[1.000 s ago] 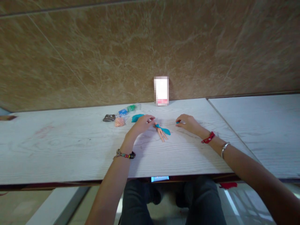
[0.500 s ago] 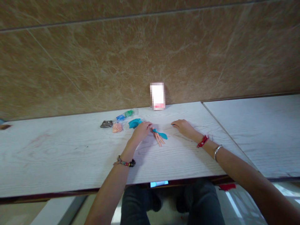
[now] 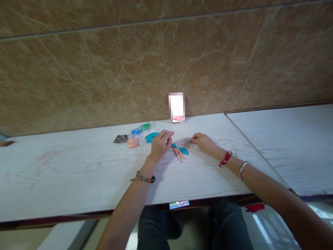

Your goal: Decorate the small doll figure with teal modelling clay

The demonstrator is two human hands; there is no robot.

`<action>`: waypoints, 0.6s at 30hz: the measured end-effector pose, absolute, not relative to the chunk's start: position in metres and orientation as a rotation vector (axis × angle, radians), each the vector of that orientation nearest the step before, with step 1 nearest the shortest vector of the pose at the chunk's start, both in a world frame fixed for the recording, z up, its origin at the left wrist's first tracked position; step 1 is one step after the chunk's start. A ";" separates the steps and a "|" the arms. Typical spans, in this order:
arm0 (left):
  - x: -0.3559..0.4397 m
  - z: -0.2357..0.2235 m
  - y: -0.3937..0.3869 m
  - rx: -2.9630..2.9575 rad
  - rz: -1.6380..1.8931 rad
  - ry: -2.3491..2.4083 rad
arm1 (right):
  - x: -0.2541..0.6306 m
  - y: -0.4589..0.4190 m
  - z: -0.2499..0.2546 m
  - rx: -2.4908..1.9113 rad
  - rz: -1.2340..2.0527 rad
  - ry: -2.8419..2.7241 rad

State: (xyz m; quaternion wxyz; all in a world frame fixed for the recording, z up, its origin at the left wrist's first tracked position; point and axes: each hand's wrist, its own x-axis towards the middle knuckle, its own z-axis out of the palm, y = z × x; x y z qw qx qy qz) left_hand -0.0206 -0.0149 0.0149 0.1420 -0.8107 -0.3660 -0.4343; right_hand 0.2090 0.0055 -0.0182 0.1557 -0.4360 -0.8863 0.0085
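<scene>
Doll (image 3: 181,150) lies on the white table (image 3: 78,173), left hand (image 3: 161,144) bent by its upper end, perhaps to steady it, right hand (image 3: 204,141) pinched nearby, any hold by either impossible to tell from here, packets (image 3: 132,142) seemingly set within reach.

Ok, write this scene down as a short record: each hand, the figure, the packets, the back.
Left hand: beside the peach-and-teal figure, contact unclear
Right hand: right of the figure, contents hidden
Figure: lying on the white tabletop
Packets: brown packet, peach packet, blue packet, green packet
Back: pixelated rectangle by the brown wall
</scene>
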 end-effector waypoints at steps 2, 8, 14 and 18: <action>0.001 0.017 -0.035 -2.496 -1.027 -0.810 | 0.210 0.005 -0.016 -1.298 0.046 -2.517; 0.067 0.006 -0.089 -2.986 -0.372 -0.203 | 0.211 0.008 -0.009 -1.353 0.029 -2.513; 0.059 0.006 -0.083 -3.281 -0.205 -0.154 | 0.220 0.014 -0.013 -1.235 0.023 -2.596; 0.048 0.007 -0.077 -3.351 -0.136 -0.291 | 0.227 0.013 -0.014 -1.187 0.006 -2.599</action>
